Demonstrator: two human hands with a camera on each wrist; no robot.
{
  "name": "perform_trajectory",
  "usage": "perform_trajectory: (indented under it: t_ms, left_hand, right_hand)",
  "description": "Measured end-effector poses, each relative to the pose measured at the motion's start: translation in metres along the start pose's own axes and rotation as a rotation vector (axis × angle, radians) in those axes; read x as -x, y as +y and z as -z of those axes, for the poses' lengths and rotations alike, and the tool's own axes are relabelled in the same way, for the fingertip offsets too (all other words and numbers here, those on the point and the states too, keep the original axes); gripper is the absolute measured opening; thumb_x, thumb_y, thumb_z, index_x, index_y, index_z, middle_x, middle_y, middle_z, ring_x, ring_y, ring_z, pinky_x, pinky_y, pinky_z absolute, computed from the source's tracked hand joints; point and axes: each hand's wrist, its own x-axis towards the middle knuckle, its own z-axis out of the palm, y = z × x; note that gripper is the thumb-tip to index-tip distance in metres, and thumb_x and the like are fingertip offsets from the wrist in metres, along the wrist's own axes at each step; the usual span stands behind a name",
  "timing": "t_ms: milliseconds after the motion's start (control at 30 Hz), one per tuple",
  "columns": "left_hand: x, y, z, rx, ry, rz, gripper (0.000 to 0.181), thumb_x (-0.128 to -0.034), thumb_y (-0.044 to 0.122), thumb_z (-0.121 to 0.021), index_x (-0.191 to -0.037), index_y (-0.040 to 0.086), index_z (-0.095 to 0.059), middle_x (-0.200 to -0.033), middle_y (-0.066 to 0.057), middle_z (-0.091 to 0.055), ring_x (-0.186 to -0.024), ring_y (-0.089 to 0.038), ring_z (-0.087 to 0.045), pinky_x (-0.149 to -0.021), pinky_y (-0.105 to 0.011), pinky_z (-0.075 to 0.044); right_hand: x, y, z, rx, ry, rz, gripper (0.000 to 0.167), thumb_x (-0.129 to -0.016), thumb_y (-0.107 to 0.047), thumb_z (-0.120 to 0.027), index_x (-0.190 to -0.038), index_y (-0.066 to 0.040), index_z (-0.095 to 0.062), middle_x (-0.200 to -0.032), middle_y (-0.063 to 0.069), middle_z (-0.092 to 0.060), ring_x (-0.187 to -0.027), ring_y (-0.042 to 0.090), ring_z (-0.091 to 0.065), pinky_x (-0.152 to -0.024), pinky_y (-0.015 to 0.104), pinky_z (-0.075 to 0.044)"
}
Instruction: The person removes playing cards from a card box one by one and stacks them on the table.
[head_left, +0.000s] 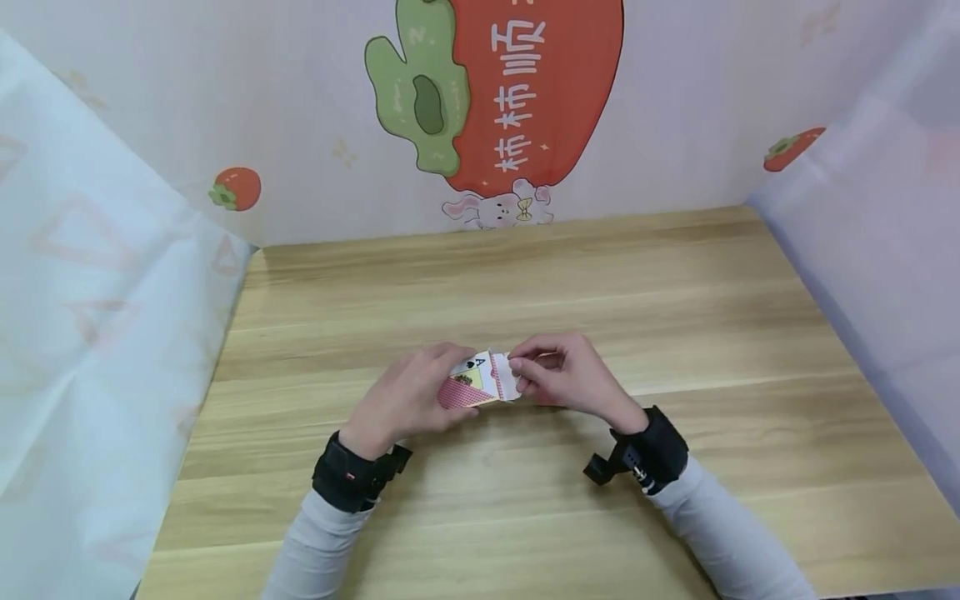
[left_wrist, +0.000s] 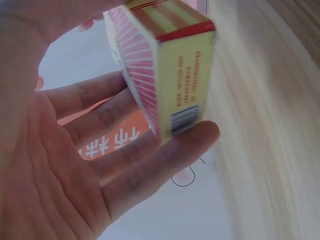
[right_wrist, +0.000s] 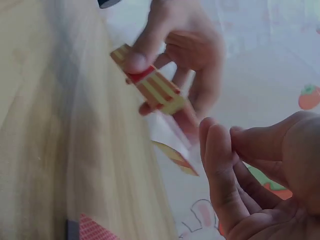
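A playing card box (head_left: 468,383), red-patterned with an ace of spades on its face, lies in my left hand (head_left: 411,390), which grips it by its edges. Its yellow end with a barcode (left_wrist: 184,114) shows in the left wrist view, close to the fingers. At the box's other end a white flap (head_left: 506,377) stands open. My right hand (head_left: 566,371) has thumb and forefinger together at this flap and appears to pinch its edge. In the right wrist view the box (right_wrist: 155,85) is blurred, and a striped flap (right_wrist: 176,158) hangs beside the right fingertips.
A red-patterned flat thing (right_wrist: 97,229) lies on the wooden table (head_left: 480,500) below my right hand, mostly hidden in the head view. Behind the table hangs a white cloth (head_left: 300,108) with persimmon prints. More cloth borders both sides.
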Motion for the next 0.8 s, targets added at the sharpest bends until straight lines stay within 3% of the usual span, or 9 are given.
perform_trajectory:
  t_ms: [233,600,800]
  left_hand:
    - [-0.002,0.002,0.0,0.025,0.0,-0.013,0.075,-0.0787,0.038,-0.096,-0.141,0.011,-0.064,-0.133,-0.007,-0.072,-0.11,-0.019,-0.07,-0.092,-0.037,-0.06]
    - [-0.004,0.007,-0.003,0.008,0.018,-0.065,0.07,-0.079,0.036,-0.095,-0.137,0.013,-0.066,-0.132,-0.004,-0.071,-0.113,-0.017,-0.07,-0.093,-0.035,-0.06]
    - [-0.003,0.007,-0.002,-0.003,0.007,-0.036,0.07,-0.0787,0.037,-0.095,-0.138,0.013,-0.066,-0.134,-0.005,-0.071,-0.118,-0.019,-0.07,-0.097,-0.037,-0.06]
  right_hand:
    - [-0.001,0.005,-0.012,0.024,-0.021,-0.004,0.007,-0.097,-0.003,-0.075,-0.104,-0.001,-0.075,-0.099,0.014,-0.074,-0.078,0.023,-0.076,-0.063,0.028,-0.061]
    - [-0.001,0.013,-0.019,0.054,-0.051,-0.04,0.01,-0.093,-0.003,-0.078,-0.097,-0.003,-0.069,-0.089,0.011,-0.07,-0.071,0.02,-0.068,-0.063,0.03,-0.061]
    - [-0.002,0.014,-0.018,0.019,-0.083,-0.099,0.014,-0.094,-0.007,-0.078,-0.102,-0.002,-0.068,-0.089,0.012,-0.071,-0.068,0.024,-0.071,-0.065,0.045,-0.063]
